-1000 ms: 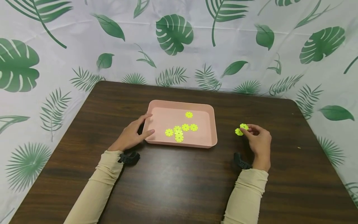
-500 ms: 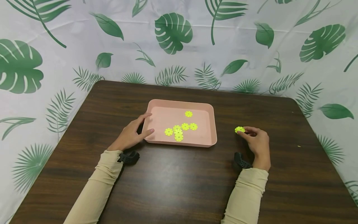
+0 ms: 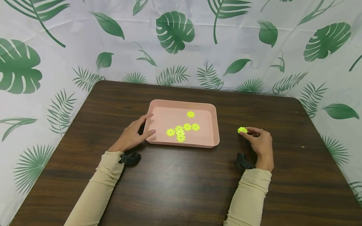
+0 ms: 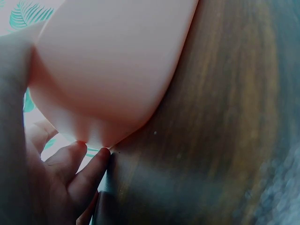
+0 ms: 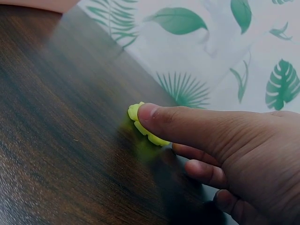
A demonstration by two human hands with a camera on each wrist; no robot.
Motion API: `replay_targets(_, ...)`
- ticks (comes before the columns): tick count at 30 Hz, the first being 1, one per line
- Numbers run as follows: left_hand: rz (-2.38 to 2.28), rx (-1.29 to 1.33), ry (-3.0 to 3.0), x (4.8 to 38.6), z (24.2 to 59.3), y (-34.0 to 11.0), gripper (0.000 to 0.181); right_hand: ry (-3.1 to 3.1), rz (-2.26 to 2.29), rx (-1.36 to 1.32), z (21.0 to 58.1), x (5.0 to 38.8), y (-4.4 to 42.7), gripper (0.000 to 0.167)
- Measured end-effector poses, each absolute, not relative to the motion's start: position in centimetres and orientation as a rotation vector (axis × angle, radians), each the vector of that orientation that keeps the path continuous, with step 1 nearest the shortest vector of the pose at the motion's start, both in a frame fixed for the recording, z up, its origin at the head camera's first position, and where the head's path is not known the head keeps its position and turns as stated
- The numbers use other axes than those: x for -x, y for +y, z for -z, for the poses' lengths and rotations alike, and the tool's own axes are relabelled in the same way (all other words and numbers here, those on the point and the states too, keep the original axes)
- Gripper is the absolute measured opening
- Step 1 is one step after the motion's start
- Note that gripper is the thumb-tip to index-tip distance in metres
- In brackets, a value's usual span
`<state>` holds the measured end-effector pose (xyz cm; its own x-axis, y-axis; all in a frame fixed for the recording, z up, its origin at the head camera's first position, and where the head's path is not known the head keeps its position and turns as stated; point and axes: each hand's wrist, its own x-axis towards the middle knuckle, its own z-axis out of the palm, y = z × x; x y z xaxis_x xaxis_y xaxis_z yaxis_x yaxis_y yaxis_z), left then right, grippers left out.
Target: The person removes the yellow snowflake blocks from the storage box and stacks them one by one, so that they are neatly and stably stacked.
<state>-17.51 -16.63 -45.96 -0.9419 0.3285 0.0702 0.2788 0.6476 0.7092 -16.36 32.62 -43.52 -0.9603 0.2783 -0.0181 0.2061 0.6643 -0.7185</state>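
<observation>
A pink rectangular tray [image 3: 164,117] lies on the table, with several bright yellow notched plastic discs [image 3: 190,114] in it. My left hand [image 3: 127,138] grips the tray's left end, thumb and a finger over the rim. In the left wrist view, other fingertips [image 4: 104,152] touch the outer wall. To the right of the tray, my right hand [image 3: 260,142] pinches a yellow notched disc [image 3: 241,130] between thumb and fingers, low over the table. The thumb [image 5: 164,121] covers much of it in the right wrist view; whether a second disc lies under it I cannot tell.
The dark wood-grain table [image 3: 175,188] reaches back to a white cloth [image 3: 130,40] printed with green leaves. A tiny pale speck [image 3: 303,147] lies on the table right of my right hand. A black band [image 3: 131,159] sits on each wrist.
A second ago two discs showed side by side at my right hand; now only one is seen. The right hand has shifted slightly left and down; the left hand stays at the tray.
</observation>
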Motion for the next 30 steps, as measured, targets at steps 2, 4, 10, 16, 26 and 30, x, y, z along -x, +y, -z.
replay_targets(2,-1.187,-0.518,2.792,17.5,45.9,-16.6,0.075,-2.785,-1.180,0.402,43.5,16.4,32.6,0.047)
replay_targets(4,-1.186,-0.519,2.793,17.5,45.9,-16.6,0.075,-2.786,-1.177,0.396,43.5,16.4,32.6,0.047)
replay_targets(10,-1.182,-0.518,2.795,17.5,45.9,-16.6,0.075,-2.799,-1.172,0.398,43.5,16.3,32.6,0.046)
replay_targets(16,-1.182,-0.513,2.795,17.5,45.9,-16.6,0.075,-2.817,-1.176,0.412,43.4,16.3,32.6,0.047)
replay_targets(26,-1.194,-0.517,2.793,17.4,45.9,-16.7,0.076,-2.735,-1.236,0.425,42.8,16.3,32.2,0.053)
replay_targets(30,-1.201,-0.522,2.788,17.4,45.8,-16.6,0.076,-2.705,-1.223,0.347,42.1,16.7,31.2,0.053)
